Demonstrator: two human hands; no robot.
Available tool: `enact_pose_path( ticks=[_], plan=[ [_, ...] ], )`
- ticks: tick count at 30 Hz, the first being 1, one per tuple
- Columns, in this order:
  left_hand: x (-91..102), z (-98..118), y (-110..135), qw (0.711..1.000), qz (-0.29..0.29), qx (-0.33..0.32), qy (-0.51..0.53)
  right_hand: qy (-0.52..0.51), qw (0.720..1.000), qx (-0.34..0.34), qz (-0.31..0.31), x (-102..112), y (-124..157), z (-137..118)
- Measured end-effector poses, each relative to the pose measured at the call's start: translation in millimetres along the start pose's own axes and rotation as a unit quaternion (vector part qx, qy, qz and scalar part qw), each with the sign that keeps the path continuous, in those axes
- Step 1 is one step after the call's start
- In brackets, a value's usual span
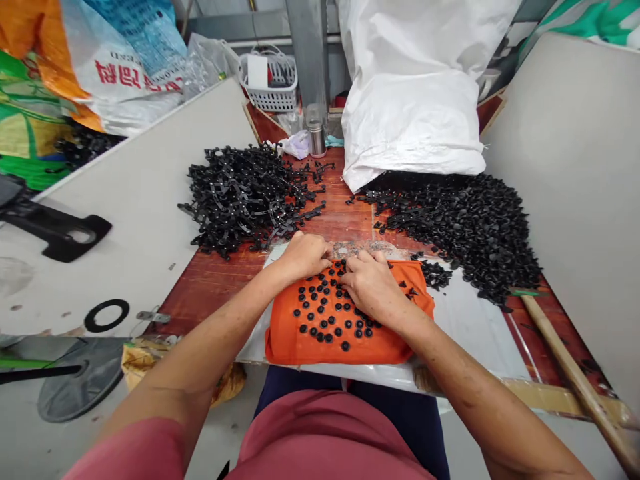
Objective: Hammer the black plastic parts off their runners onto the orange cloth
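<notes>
An orange cloth (290, 333) lies on the near edge of the table, dotted with many small round black parts (345, 346) that have raised rims. Over its far left edge my left hand (306, 256) is closed, fingertips bent down at the cloth; what they pinch, if anything, is hidden. My right hand (374, 283) rests on the cloth just to the right, its fingers curled in among the black parts and their tips mostly covered. Several pointed black pieces (411, 293) lie right of that hand on the cloth.
A heap of black strip-like parts (245, 197) stands at the back left. Another heap of small black pieces (465, 227) spills from under a white sack (415, 127) at right. A wooden stick (570, 363) lies along the right edge. A metal flask (317, 137) and grey basket (270, 97) stand behind.
</notes>
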State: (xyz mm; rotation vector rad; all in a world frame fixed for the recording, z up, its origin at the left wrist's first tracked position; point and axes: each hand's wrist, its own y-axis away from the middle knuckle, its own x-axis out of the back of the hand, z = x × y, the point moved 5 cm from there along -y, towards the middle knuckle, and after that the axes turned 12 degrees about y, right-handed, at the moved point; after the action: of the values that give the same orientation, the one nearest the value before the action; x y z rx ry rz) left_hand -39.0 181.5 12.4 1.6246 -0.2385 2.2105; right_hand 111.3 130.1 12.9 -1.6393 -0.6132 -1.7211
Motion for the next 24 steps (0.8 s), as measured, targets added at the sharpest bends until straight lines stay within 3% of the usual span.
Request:
enact_pose_path(
  ticks=[3,6,9,12,17,21,24],
  plan=[
    [-1.2,0,-1,1.0,-0.008,0.0,0.002,-0.043,0.999,-0.01,0.01,3,3,12],
    [-2.5,-2,0,0.999,-0.03,0.003,0.013,-0.036,0.996,-0.071,0.033,11,-2,33],
    [-0.9,-4,0,0.999,-0.02,0.003,0.033,0.001,0.996,-0.092,-0.006,12,-17,42],
    [8.0,-7,2,0.998,0.039,0.006,0.047,0.016,0.996,-0.073,-0.054,5,-37,39],
    [20.3,-26,23,0.981,0.143,0.052,0.12,0.025,0.995,-0.06,-0.07,-6,-57,35],
    [7.5,-43,48,0.957,0.208,0.08,0.183,0.019,0.995,-0.085,-0.054,-2,-53,43],
    [-9.8,-53,59,0.932,0.259,0.086,0.24,-0.005,0.992,-0.125,-0.016,5,-32,62]
  ],
)
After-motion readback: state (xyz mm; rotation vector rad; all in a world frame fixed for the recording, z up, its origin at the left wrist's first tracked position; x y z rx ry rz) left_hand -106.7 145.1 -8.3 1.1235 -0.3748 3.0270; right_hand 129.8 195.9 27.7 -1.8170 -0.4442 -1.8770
